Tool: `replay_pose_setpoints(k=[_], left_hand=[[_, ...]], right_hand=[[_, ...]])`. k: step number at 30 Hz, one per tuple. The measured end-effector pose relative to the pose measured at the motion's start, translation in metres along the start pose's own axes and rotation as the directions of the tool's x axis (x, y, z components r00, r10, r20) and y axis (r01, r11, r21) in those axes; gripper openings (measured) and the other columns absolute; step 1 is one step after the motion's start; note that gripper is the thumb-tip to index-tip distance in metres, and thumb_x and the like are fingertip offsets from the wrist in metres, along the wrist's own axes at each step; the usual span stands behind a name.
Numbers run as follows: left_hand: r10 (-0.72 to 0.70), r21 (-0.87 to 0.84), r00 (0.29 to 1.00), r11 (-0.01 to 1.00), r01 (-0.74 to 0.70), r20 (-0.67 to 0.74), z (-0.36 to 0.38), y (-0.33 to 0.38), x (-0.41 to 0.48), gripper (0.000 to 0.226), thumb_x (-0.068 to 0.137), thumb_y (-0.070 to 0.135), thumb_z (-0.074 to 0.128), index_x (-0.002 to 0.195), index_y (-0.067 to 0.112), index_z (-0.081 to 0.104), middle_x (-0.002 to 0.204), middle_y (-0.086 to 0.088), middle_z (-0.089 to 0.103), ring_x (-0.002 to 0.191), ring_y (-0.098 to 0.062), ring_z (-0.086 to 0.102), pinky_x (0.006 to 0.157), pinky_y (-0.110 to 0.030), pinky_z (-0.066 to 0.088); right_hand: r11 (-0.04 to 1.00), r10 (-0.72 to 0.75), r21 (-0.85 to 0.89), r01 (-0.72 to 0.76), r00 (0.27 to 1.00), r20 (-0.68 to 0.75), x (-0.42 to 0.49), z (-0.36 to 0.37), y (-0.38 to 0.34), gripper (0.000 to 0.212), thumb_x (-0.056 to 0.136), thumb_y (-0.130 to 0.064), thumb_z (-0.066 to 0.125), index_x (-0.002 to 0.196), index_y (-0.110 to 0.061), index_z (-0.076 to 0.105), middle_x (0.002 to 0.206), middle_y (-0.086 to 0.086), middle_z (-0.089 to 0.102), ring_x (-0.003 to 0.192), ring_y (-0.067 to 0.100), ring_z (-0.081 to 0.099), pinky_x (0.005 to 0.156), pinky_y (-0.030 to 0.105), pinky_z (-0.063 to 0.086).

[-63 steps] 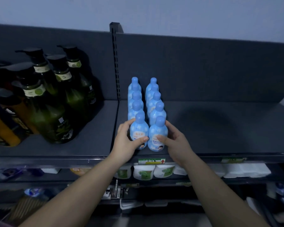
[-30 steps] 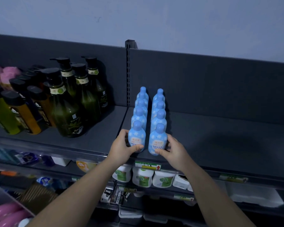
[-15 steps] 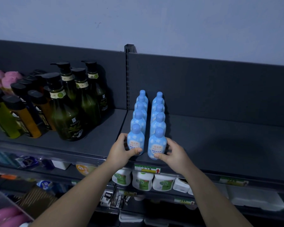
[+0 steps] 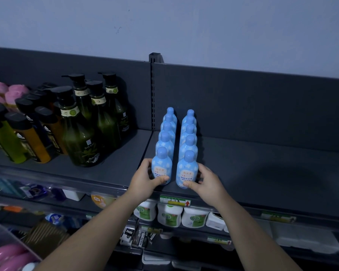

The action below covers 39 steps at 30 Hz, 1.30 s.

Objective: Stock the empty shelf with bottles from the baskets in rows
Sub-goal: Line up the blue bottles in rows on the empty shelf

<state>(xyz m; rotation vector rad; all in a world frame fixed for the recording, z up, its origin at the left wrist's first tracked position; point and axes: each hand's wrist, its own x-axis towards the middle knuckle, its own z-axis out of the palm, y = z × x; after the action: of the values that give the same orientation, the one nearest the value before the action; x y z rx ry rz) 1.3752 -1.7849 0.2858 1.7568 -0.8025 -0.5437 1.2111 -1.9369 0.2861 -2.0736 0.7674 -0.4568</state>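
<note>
Shelving of dark grey painted metal fills the view, and its top shelf (image 4: pixel 272 173) is a flat, matte board that lies bare across most of its right side. That bare stretch is probably meant for more rows. To the left of the upright post stand tall green pump bottles (image 4: pixel 80 137), glossy and see-through, with black heads. They are grouped by kind, as a shop would keep them.

Two rows of blue bottles (image 4: pixel 167 137) run from the back panel to the front lip, hard against the left end of the shelf, five deep in each row as far as can be counted. They are small, round-shouldered plastic bottles with smooth domed caps and pale cloud-like patches. Their labels face outward so a shopper can read them.

The left hand (image 4: pixel 145 179) wraps the front left bottle (image 4: pixel 161 169), its thumb across the lower label. The right hand (image 4: pixel 207 182) grips the front right bottle (image 4: pixel 186 172), thumb at the base. Both bottles stand upright on the shelf, so the hands seem to be squaring the row fronts with the edge.

A clear basket (image 4: pixel 0 233) shows at the lower left corner with pink rounded items inside.
</note>
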Motion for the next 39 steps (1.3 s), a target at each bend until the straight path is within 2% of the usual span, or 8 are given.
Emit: replay_pose_setpoints(k=[8,13,18,21,28,31,34,39], left_hand=[[-0.012,0.032,1.000,0.999,0.013,-0.027,0.000,0.000,-0.001,0.053,0.079,0.022,0.081,0.120,0.028,0.048,0.108,0.019,0.059,0.095,0.008,0.057,0.066,-0.003,0.044],[-0.040,0.092,0.999,0.995,0.043,-0.028,0.002,0.000,-0.001,0.056,0.077,0.030,0.083,0.124,0.022,0.054,0.107,0.018,0.062,0.096,0.007,0.057,0.067,-0.006,0.042],[-0.036,0.082,0.999,0.996,0.039,-0.036,-0.002,0.003,-0.003,0.064,0.075,0.025,0.085,0.128,0.029,0.049,0.110,0.025,0.057,0.101,0.010,0.055,0.077,-0.003,0.041],[-0.017,0.095,0.998,0.995,0.023,-0.055,-0.007,0.002,-0.008,0.073,0.072,0.032,0.086,0.133,0.029,0.047,0.120,0.024,0.055,0.111,0.005,0.053,0.098,-0.021,0.044],[0.011,0.244,0.989,0.969,0.026,-0.151,-0.016,0.006,-0.036,0.079,0.080,0.043,0.077,0.146,0.026,0.036,0.148,0.008,0.041,0.133,-0.007,0.041,0.103,-0.023,0.036],[0.009,0.309,0.981,0.949,0.052,-0.193,-0.020,0.002,-0.056,0.078,0.082,0.046,0.074,0.147,0.027,0.036,0.148,0.005,0.040,0.134,-0.009,0.040,0.103,-0.023,0.036],[-0.017,0.358,0.975,0.929,0.097,-0.220,-0.037,-0.005,-0.078,0.081,0.083,0.051,0.071,0.149,0.028,0.032,0.149,0.006,0.037,0.135,-0.011,0.038,0.105,-0.023,0.034],[0.013,0.620,0.961,0.767,0.168,-0.276,-0.084,-0.008,-0.105,0.087,0.083,0.061,0.063,0.153,0.028,0.024,0.153,0.005,0.031,0.139,-0.016,0.034,0.111,-0.041,0.035]], right_hand=[[0.998,0.065,0.008,-0.065,0.997,0.046,0.001,-0.002,-0.003,0.045,0.077,-0.030,0.082,0.117,-0.028,0.061,0.115,-0.011,0.061,0.099,0.000,0.060,0.084,0.019,0.048],[0.992,0.111,0.045,-0.114,0.991,0.071,-0.007,-0.006,-0.003,0.062,0.072,-0.033,0.086,0.124,-0.030,0.053,0.119,-0.012,0.049,0.102,-0.003,0.054,0.088,0.018,0.046],[0.992,0.124,-0.010,-0.124,0.989,0.077,-0.013,-0.020,-0.001,0.077,0.072,-0.033,0.084,0.137,-0.032,0.043,0.131,-0.010,0.044,0.119,0.009,0.050,0.102,0.034,0.046],[0.988,0.155,0.008,-0.156,0.986,0.067,-0.016,-0.031,-0.006,0.081,0.076,-0.025,0.082,0.145,-0.026,0.038,0.135,-0.006,0.043,0.124,0.013,0.047,0.101,0.031,0.043],[0.996,0.004,0.083,0.017,0.970,-0.242,-0.033,-0.043,-0.042,0.047,0.085,-0.008,0.063,0.125,-0.029,0.049,0.133,-0.006,0.046,0.118,0.010,0.049,0.090,0.025,0.042],[0.978,-0.207,-0.062,0.197,0.935,-0.288,-0.037,-0.035,-0.066,0.042,0.086,-0.014,0.064,0.123,-0.027,0.051,0.128,-0.010,0.048,0.115,0.011,0.047,0.095,0.034,0.043],[0.869,-0.448,-0.309,0.386,0.879,-0.164,-0.038,-0.012,-0.086,0.048,0.084,-0.021,0.067,0.129,-0.020,0.052,0.134,-0.005,0.050,0.126,0.019,0.043,0.106,0.035,0.033],[0.645,-0.475,-0.642,0.415,0.875,0.088,-0.042,0.034,-0.111,0.068,0.088,-0.045,0.060,0.148,-0.026,0.033,0.159,-0.004,0.023,0.148,0.024,0.012,0.117,0.055,0.008]])
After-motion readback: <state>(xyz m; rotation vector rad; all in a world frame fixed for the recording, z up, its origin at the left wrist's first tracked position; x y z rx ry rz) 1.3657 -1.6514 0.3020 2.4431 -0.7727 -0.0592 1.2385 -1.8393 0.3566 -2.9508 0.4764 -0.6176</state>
